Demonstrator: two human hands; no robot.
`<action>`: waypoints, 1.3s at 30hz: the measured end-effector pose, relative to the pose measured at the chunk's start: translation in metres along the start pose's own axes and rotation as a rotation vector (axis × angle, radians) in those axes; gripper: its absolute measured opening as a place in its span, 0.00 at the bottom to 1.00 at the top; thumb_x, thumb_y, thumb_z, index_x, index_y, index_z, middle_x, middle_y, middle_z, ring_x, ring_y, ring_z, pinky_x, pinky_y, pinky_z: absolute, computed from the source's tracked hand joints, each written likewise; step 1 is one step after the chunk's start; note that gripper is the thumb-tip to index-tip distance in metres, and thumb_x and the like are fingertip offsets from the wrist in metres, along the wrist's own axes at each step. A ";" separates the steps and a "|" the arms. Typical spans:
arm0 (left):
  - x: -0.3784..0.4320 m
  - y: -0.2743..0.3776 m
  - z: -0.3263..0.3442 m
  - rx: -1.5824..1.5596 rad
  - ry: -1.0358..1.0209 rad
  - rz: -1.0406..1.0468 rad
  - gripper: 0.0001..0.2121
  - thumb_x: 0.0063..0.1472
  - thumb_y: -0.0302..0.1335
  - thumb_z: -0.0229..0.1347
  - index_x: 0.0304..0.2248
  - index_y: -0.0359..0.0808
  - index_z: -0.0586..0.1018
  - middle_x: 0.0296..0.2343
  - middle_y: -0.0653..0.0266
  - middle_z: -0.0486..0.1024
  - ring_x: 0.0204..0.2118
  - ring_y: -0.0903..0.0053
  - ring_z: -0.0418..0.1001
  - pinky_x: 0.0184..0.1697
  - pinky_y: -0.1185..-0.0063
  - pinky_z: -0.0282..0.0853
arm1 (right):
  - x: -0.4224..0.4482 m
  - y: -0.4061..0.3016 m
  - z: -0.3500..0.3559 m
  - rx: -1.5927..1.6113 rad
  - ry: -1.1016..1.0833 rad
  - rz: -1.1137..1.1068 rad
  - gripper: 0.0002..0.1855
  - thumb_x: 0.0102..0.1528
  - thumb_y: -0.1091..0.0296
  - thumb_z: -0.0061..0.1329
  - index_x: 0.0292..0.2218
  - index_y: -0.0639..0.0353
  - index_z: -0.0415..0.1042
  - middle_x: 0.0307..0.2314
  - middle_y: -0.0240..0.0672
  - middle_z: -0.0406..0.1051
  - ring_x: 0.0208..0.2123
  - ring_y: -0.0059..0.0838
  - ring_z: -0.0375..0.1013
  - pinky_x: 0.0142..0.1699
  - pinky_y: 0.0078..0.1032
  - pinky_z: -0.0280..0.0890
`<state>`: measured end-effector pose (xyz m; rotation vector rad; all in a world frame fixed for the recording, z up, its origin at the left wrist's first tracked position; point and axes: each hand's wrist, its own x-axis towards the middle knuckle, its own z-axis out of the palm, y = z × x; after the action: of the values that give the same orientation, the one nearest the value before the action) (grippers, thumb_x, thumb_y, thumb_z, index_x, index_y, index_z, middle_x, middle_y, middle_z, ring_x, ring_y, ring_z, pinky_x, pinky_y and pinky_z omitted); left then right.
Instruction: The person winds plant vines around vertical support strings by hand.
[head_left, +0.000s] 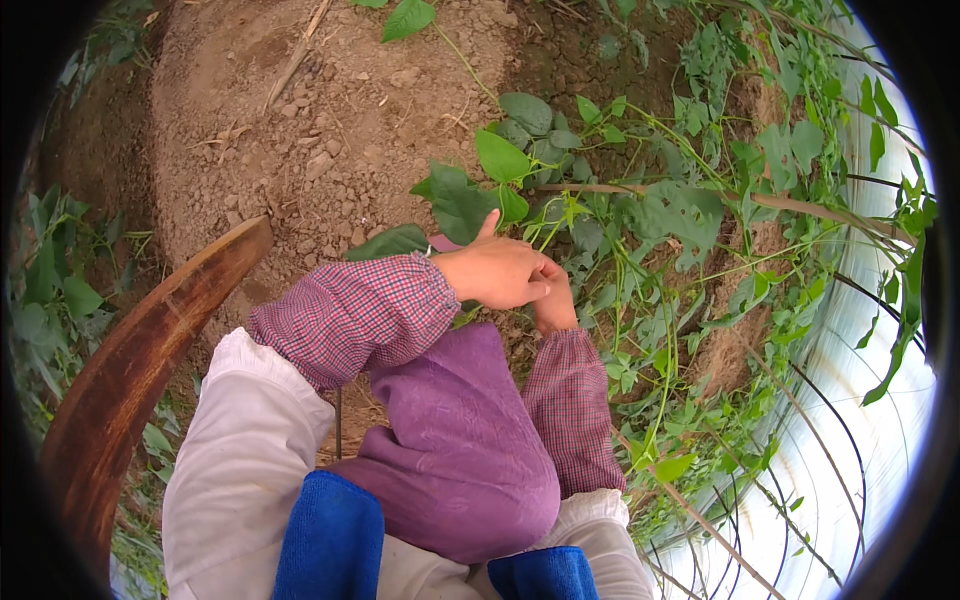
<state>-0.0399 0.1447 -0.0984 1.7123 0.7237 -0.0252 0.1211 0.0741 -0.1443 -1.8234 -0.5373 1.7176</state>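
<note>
My left hand (493, 271) reaches across from the left, back of the hand up, one finger raised against a broad green leaf (459, 204). Its other fingers meet my right hand (553, 301), which is partly covered by it. Anything pinched between the two is hidden. Leafy climbing vines (592, 225), with thin pale-green stems and some hole-eaten leaves, surround the hands on the far and right sides. Both forearms wear red-and-blue checked cuffs (360, 311). Below the hands rises my bent knee in purple trousers (465, 442).
A curved wooden beam (150, 360) slants along the left. Beyond lies a raised bed of dry, crumbly soil (330, 142). A thin cane (810, 210) and dark wires cross before plastic sheeting (885, 450) at right. Blue towel ends (330, 536) hang over my front.
</note>
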 end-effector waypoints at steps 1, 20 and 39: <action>0.001 0.004 0.005 0.039 0.003 0.026 0.18 0.54 0.40 0.43 0.33 0.34 0.74 0.35 0.58 0.70 0.43 0.62 0.65 0.54 0.53 0.27 | 0.002 -0.003 -0.002 0.027 -0.030 -0.019 0.09 0.52 0.76 0.39 0.37 0.64 0.66 0.27 0.31 0.69 0.26 0.19 0.68 0.31 0.16 0.65; 0.097 -0.034 0.033 -0.646 0.566 -0.263 0.17 0.51 0.37 0.53 0.32 0.29 0.70 0.24 0.63 0.72 0.30 0.77 0.69 0.37 0.78 0.64 | 0.008 -0.036 -0.025 0.239 0.263 0.108 0.09 0.51 0.68 0.45 0.34 0.61 0.64 0.21 0.30 0.65 0.22 0.21 0.67 0.29 0.19 0.66; 0.064 -0.076 0.020 -1.232 0.191 -0.321 0.10 0.59 0.28 0.41 0.39 0.34 0.68 0.20 0.72 0.65 0.21 0.86 0.64 0.25 0.85 0.67 | 0.008 -0.066 -0.012 -0.784 0.450 -0.161 0.29 0.47 0.66 0.49 0.48 0.67 0.55 0.28 0.39 0.65 0.30 0.28 0.68 0.33 0.27 0.64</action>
<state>-0.0174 0.1619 -0.1953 0.4200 0.8764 0.3069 0.1398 0.1275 -0.1081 -2.5048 -1.2310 0.9793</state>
